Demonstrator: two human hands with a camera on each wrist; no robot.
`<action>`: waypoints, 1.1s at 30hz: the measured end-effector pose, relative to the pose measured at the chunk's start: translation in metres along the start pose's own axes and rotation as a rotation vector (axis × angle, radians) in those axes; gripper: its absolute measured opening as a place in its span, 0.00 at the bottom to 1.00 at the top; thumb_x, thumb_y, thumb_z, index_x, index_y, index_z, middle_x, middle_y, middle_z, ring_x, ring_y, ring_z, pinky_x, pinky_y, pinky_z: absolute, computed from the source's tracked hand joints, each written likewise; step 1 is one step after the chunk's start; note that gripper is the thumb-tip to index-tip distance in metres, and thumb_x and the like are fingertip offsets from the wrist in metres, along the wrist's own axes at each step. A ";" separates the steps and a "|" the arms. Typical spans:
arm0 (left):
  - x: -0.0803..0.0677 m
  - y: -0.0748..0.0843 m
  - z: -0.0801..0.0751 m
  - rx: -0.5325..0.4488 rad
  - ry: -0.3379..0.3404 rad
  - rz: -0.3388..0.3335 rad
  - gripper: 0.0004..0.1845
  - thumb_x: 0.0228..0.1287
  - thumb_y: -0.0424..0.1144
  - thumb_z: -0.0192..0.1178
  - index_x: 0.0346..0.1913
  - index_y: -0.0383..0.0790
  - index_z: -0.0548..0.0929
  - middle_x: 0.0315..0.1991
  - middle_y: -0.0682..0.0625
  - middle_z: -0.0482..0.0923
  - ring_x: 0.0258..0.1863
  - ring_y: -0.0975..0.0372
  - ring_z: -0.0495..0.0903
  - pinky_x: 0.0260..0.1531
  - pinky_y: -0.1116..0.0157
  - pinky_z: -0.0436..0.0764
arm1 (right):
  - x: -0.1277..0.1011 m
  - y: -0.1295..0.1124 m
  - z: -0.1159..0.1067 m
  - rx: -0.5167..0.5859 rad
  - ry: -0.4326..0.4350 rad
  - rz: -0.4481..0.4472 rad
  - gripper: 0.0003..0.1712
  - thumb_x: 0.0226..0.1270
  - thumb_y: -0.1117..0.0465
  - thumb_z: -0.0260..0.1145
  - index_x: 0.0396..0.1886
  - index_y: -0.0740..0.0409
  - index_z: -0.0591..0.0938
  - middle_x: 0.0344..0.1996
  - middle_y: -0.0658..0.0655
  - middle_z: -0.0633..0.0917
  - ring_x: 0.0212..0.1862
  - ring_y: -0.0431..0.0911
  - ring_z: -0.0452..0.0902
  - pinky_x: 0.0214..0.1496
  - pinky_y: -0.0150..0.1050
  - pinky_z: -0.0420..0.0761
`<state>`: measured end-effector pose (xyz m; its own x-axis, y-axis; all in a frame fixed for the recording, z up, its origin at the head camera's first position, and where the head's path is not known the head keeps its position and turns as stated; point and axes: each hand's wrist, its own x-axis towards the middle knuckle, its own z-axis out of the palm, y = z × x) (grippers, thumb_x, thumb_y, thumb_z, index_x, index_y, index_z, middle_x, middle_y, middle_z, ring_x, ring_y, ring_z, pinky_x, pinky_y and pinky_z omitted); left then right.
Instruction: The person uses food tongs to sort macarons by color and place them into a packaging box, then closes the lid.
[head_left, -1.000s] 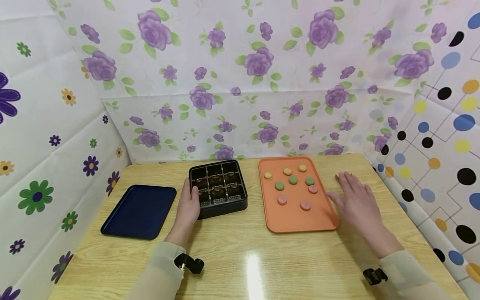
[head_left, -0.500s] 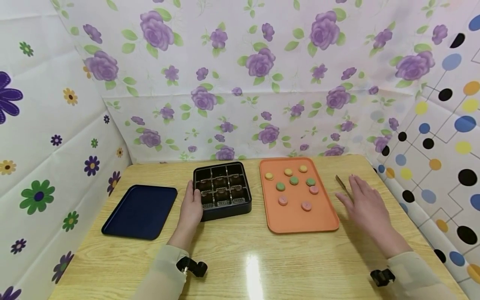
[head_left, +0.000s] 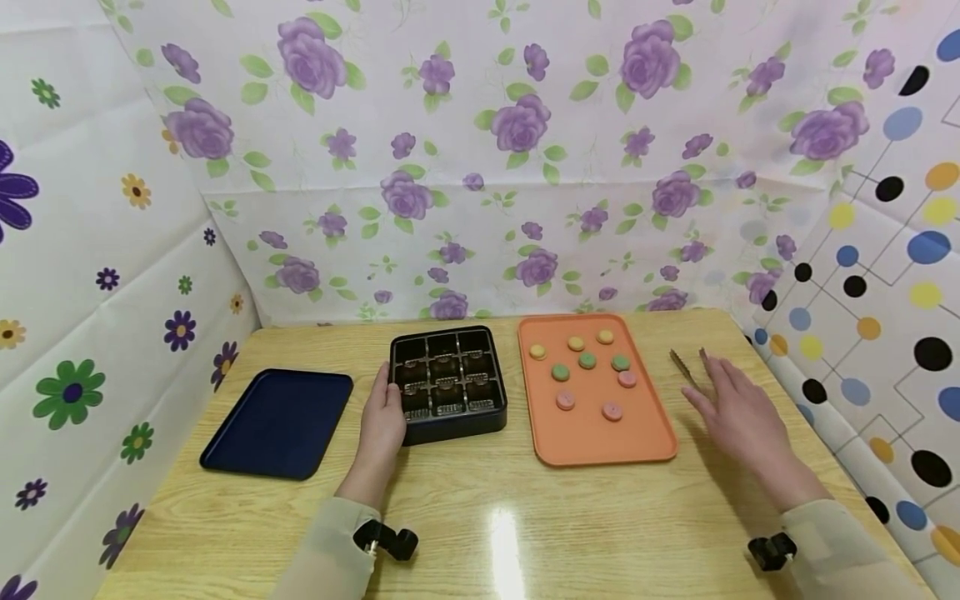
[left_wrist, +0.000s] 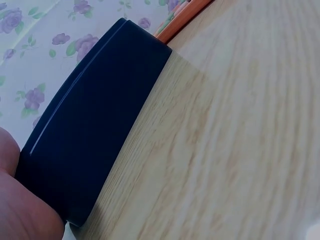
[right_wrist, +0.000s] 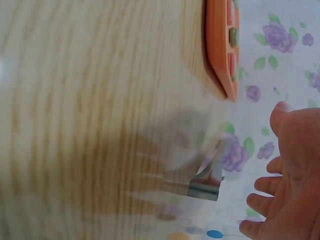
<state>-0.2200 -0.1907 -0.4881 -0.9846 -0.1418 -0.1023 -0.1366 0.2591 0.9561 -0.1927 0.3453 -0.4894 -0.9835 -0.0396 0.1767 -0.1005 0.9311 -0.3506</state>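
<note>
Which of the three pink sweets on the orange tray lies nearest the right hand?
The pink sweet beside the rightmost green sweet, nearest the right edge of the orange tray; the other two pink sweets lie farther left.

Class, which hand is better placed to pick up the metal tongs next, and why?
Probably the right hand: it holds nothing and is nearest the tongs. The left hand touches the dark box, beyond the orange tray.

Pale cream sleeves (head_left: 324, 542), each with a small black wrist camera (head_left: 386, 539)
</note>
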 end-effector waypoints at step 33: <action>-0.007 -0.007 0.011 -0.054 0.008 0.031 0.31 0.96 0.44 0.36 0.93 0.50 0.47 0.91 0.49 0.43 0.89 0.48 0.41 0.86 0.42 0.49 | -0.009 0.029 0.012 0.013 -0.114 0.117 0.57 0.90 0.33 0.51 0.83 0.84 0.51 0.70 0.94 0.61 0.66 0.89 0.61 0.62 0.83 0.69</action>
<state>-0.2129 -0.1809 -0.4972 -0.9873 -0.1423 -0.0708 -0.1002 0.2120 0.9721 -0.1885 0.3680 -0.5120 -0.9992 0.0274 0.0281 0.0149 0.9269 -0.3751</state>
